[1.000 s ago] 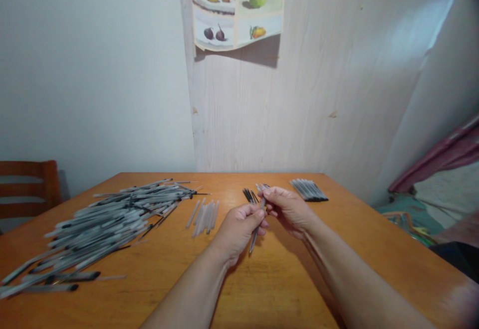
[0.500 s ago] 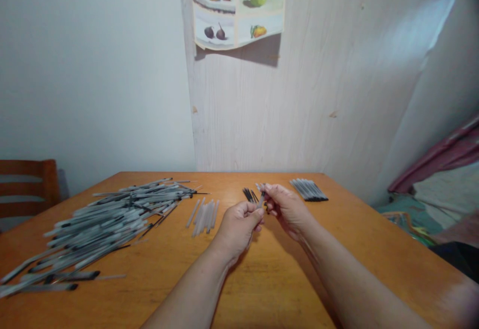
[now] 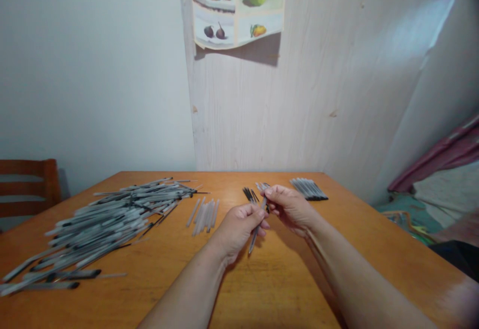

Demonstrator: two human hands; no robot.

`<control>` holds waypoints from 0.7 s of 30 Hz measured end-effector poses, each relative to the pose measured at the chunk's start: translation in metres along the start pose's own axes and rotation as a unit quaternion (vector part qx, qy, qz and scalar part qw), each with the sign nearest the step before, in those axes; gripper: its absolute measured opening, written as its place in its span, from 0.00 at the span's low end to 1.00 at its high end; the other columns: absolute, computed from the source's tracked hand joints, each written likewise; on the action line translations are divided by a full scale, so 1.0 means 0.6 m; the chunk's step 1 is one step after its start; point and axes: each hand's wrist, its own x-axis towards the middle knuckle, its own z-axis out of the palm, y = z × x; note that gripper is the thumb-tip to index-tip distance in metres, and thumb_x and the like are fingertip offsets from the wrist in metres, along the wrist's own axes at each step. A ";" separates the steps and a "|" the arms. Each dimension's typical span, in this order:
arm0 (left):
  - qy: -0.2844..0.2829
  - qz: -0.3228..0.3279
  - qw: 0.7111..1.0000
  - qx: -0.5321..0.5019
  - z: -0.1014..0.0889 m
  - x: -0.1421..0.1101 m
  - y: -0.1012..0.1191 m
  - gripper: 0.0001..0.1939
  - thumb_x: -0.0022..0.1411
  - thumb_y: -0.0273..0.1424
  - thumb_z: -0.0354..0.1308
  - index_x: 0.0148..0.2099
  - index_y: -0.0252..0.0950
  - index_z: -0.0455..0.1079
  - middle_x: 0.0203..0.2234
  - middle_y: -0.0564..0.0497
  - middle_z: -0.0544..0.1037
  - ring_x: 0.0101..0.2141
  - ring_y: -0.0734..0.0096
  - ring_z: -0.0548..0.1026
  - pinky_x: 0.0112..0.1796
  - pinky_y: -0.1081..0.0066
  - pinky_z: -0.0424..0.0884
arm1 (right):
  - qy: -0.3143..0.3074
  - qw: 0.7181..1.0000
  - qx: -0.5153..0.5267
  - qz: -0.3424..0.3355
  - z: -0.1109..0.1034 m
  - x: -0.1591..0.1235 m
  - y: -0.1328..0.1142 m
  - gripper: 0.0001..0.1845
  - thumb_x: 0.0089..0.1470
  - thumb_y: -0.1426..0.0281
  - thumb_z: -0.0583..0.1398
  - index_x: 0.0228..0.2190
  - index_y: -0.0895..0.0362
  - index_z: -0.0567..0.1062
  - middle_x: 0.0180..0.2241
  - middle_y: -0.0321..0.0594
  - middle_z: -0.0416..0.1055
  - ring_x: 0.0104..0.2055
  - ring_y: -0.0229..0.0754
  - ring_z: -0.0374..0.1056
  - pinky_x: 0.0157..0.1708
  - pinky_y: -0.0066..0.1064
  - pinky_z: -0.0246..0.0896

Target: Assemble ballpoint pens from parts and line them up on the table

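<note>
A slim pen (image 3: 253,241) with a translucent grey barrel is held slantwise between my hands over the middle of the table. My left hand (image 3: 239,225) is closed on the barrel with thumb and fingers, and the pen's thin end sticks out below. Its upper end is pinched in my right hand (image 3: 291,206), whose fingers partly hide a dark part there. Just behind the hands lie several thin black sticks (image 3: 248,195) and some small pale pieces (image 3: 259,186), partly covered. Loose clear tubes (image 3: 205,216) are to the left of my left hand.
A large heap of grey pens and tubes with black ends (image 3: 112,217) spreads over the left of the wooden table (image 3: 269,289). A neat row of black-ended pens (image 3: 309,189) lies at the back right. A wooden chair (image 3: 28,185) stands at the left.
The pen's thin end now shows below my left hand, where no such end was visible before. My hands have shifted slightly and stay close together.
</note>
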 end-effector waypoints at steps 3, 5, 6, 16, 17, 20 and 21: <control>0.028 0.011 0.999 0.013 0.004 0.003 -0.003 0.16 0.57 0.42 0.61 0.36 0.32 0.70 0.28 0.46 0.77 0.27 0.72 0.72 0.32 0.71 0.65 | 0.014 1.000 -0.014 -0.023 0.005 0.001 0.003 0.19 0.45 0.57 0.69 0.23 0.57 0.69 0.20 0.30 0.62 0.22 0.32 0.50 0.23 0.28 0.41; 0.045 0.023 0.998 0.028 0.005 0.006 -0.007 0.15 0.57 0.41 0.61 0.35 0.33 0.70 0.27 0.47 0.76 0.26 0.72 0.71 0.31 0.72 0.64 | 0.029 0.998 -0.033 -0.040 0.008 0.002 0.006 0.20 0.45 0.56 0.69 0.22 0.57 0.68 0.19 0.29 0.60 0.22 0.32 0.49 0.24 0.29 0.40; 0.054 0.034 0.997 0.040 0.006 0.007 -0.009 0.15 0.57 0.41 0.61 0.35 0.33 0.70 0.26 0.48 0.75 0.26 0.73 0.70 0.30 0.72 0.64 | 0.039 0.997 -0.046 -0.046 0.010 0.002 0.008 0.21 0.45 0.56 0.68 0.22 0.56 0.67 0.19 0.29 0.60 0.22 0.32 0.49 0.24 0.29 0.40; 0.102 0.093 0.982 0.126 0.005 0.013 -0.014 0.14 0.58 0.41 0.58 0.31 0.34 0.69 0.22 0.53 0.71 0.23 0.76 0.65 0.26 0.74 0.58 | 0.133 0.979 -0.122 -0.095 0.031 0.000 0.013 0.23 0.46 0.53 0.67 0.21 0.56 0.66 0.18 0.28 0.58 0.22 0.33 0.49 0.25 0.29 0.43; 0.088 0.078 0.988 0.101 0.006 0.012 -0.013 0.14 0.58 0.41 0.59 0.32 0.34 0.69 0.23 0.52 0.72 0.24 0.75 0.66 0.27 0.74 0.59 | 0.120 0.983 -0.105 -0.088 0.030 0.000 0.010 0.23 0.46 0.53 0.67 0.21 0.56 0.66 0.18 0.28 0.58 0.22 0.32 0.49 0.24 0.29 0.43; 0.044 0.042 0.997 0.041 0.008 0.007 -0.006 0.17 0.58 0.44 0.60 0.36 0.33 0.71 0.26 0.49 0.75 0.26 0.74 0.69 0.29 0.73 0.62 | 0.069 0.995 -0.043 -0.059 0.022 -0.004 0.000 0.19 0.50 0.54 0.65 0.25 0.57 0.71 0.20 0.30 0.60 0.22 0.32 0.50 0.22 0.28 0.42; 0.030 0.036 0.998 0.028 0.008 0.005 -0.003 0.18 0.58 0.44 0.60 0.37 0.33 0.71 0.27 0.48 0.75 0.27 0.73 0.70 0.30 0.73 0.63 | 0.053 0.997 -0.025 -0.049 0.020 -0.005 -0.004 0.18 0.51 0.54 0.64 0.27 0.57 0.73 0.22 0.31 0.62 0.22 0.32 0.51 0.21 0.27 0.42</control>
